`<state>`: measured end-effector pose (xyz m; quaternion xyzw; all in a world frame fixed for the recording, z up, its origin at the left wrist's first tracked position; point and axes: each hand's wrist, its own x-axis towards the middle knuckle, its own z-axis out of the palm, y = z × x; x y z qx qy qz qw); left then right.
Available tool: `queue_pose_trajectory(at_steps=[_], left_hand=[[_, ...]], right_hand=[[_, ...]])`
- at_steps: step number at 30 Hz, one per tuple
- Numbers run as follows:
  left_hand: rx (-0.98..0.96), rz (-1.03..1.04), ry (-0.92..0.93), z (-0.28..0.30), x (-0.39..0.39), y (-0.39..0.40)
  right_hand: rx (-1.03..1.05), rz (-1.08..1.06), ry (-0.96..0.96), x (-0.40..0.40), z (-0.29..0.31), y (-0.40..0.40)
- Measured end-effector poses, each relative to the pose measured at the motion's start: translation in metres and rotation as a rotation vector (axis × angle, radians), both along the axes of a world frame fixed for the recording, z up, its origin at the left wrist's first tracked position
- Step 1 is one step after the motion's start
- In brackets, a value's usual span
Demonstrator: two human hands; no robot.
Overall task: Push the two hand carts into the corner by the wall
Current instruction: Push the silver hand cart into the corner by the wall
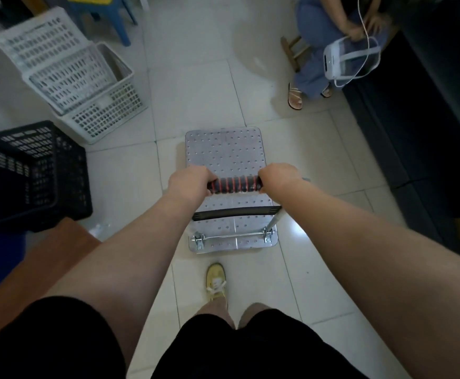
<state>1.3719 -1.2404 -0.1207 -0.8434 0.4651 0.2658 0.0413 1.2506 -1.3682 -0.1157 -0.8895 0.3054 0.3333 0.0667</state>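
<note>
Left hand (189, 181) and right hand (279, 179) curl tight round the ribbed handle (234, 184), one at each end, to steer | platform cart (226, 157) on the tiled floor mid-room; second handle (234, 213) sits below | white baskets (86, 86) nested, black crate (32, 170), contents unseen.

Two stacked hand carts (224, 154), two white crates (108, 110), one black crate (32, 173), one stool (296, 50).
</note>
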Motion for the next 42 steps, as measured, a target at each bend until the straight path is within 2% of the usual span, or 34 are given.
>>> queue_pose_trajectory(at_steps=[16, 27, 35, 42], left_hand=[[0.034, -0.014, -0.050, 0.010, 0.222, -0.218], [-0.032, 0.018, -0.031, 0.003, 0.366, -0.385], [0.011, -0.074, 0.045, 0.007, 0.464, -0.513], [0.045, -0.229, -0.026, 0.014, 0.542, -0.620]], right_hand=[[0.054, 0.034, -0.002, 0.227, 0.006, -0.219], [0.072, -0.029, 0.005, 0.365, 0.004, -0.383], [0.051, -0.175, 0.033, 0.459, 0.009, -0.501], [0.029, -0.218, -0.005, 0.535, 0.010, -0.603]])
